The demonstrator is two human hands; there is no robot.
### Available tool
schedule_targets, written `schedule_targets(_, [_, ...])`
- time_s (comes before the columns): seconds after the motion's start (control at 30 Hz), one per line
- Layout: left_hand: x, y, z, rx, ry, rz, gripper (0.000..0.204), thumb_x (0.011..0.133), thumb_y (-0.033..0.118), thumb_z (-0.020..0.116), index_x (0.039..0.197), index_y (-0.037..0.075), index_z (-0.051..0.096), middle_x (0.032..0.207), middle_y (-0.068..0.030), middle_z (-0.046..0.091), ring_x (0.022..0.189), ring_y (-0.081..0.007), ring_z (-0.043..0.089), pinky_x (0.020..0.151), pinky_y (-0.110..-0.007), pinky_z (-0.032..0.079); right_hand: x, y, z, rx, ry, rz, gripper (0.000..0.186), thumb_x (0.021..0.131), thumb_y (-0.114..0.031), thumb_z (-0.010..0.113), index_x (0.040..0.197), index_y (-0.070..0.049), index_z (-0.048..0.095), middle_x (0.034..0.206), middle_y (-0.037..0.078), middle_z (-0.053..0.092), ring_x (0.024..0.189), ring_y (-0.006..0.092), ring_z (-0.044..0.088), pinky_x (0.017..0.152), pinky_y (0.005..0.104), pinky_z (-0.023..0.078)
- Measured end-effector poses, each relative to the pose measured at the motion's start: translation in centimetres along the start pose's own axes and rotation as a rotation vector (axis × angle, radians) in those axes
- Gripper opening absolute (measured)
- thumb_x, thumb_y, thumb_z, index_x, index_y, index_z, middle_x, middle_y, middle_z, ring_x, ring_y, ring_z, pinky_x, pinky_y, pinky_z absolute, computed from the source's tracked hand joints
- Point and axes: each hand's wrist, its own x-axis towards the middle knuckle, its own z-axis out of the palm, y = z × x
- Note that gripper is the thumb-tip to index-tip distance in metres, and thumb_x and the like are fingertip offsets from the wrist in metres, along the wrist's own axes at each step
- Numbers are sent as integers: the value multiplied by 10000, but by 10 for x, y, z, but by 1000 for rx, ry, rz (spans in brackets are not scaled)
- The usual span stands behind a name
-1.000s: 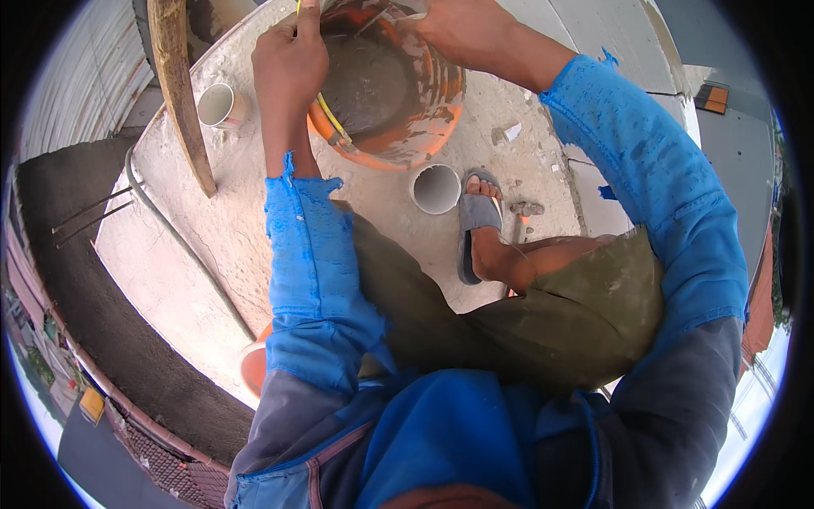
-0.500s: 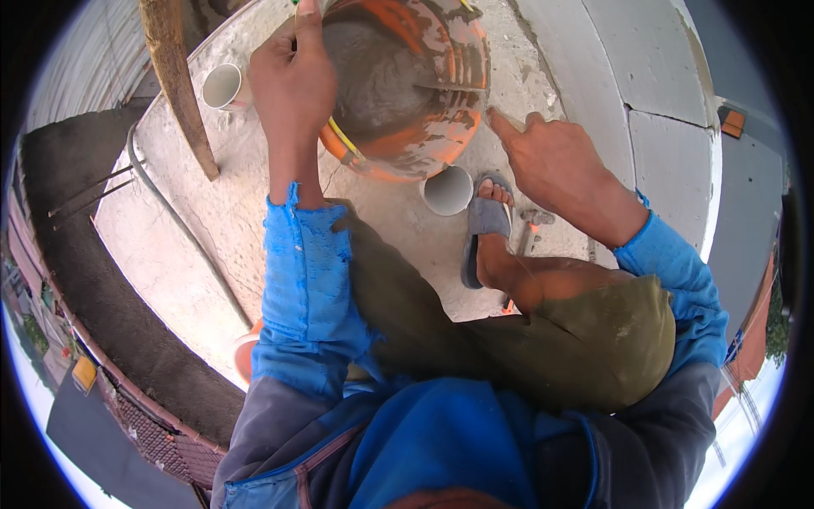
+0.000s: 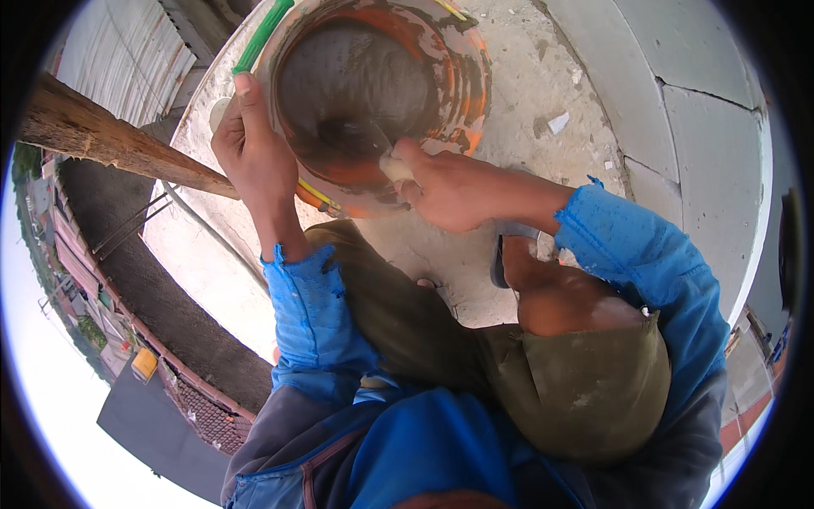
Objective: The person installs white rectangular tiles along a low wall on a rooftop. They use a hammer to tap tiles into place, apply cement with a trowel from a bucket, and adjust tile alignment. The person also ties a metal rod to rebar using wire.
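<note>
An orange bucket point(image 3: 476, 81), smeared with mortar, stands on the slab in front of me. Wet grey mortar point(image 3: 339, 72) lies inside it. My right hand point(image 3: 458, 188) reaches over the near right rim, closed round the pale handle of a trowel point(image 3: 396, 167); its blade is lost in the mortar. At the bucket's left side, my left hand point(image 3: 259, 157) pinches a green handle point(image 3: 263, 36) between thumb and fingers. That handle's far end leaves the picture, so its tool cannot be made out. A yellow bucket handle point(image 3: 320, 195) hangs by the near rim.
A rough wooden post point(image 3: 119, 140) slants in from the left, close to my left hand. Behind that hand, a white cup point(image 3: 218, 114) is mostly hidden. Grey blocks point(image 3: 712, 136) line the right side. My bent knee point(image 3: 585, 314) is below my right forearm.
My right hand has moved left from beside the bucket to over its rim. My left hand has shifted left and down, bringing more of the green handle into view. The view has also turned.
</note>
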Motion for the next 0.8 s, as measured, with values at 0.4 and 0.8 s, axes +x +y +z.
schedule_targets(0.4, [-11, 5, 9, -133, 42, -52, 547, 1130, 489, 585, 1106, -16, 794, 927, -40, 744, 796, -78, 615, 726, -243, 479, -9, -39, -16, 966, -190, 85, 431, 1158, -369, 407, 1455, -73, 309, 897, 119, 563, 522, 198, 559, 404, 356, 412])
schedule_targets(0.8, [20, 10, 3, 94, 56, -278, 588, 1158, 464, 533, 1139, -72, 774, 832, -15, 623, 807, -96, 497, 755, -291, 429, -78, -2, -51, 1263, -211, -123, 416, 1186, -359, 380, 1563, -201, 301, 810, 66, 551, 440, 141, 501, 365, 284, 401])
